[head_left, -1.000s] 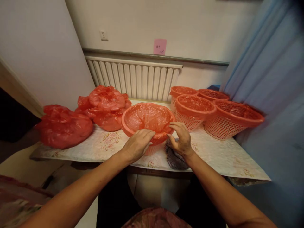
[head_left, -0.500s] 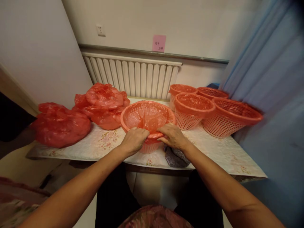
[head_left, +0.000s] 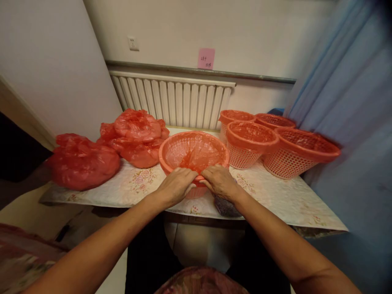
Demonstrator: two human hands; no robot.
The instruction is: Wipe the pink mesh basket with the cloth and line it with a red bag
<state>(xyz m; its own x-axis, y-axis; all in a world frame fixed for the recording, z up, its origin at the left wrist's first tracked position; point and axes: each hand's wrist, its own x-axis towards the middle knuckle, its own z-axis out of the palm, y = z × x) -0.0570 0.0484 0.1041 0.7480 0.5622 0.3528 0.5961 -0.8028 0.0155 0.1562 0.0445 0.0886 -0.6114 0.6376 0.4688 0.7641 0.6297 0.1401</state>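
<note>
1. Basket stands on the tabletop between red bags and four other baskets.
2. Left hand: fingers close over its near rim and liner.
3. Right hand: fingers grip likewise, just beside.

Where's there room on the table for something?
Bare tablecloth shows in front of the four baskets, and between the red bags and the middle basket. It's crowded where those four cluster and near the right hand, by the dark cloth.
</note>
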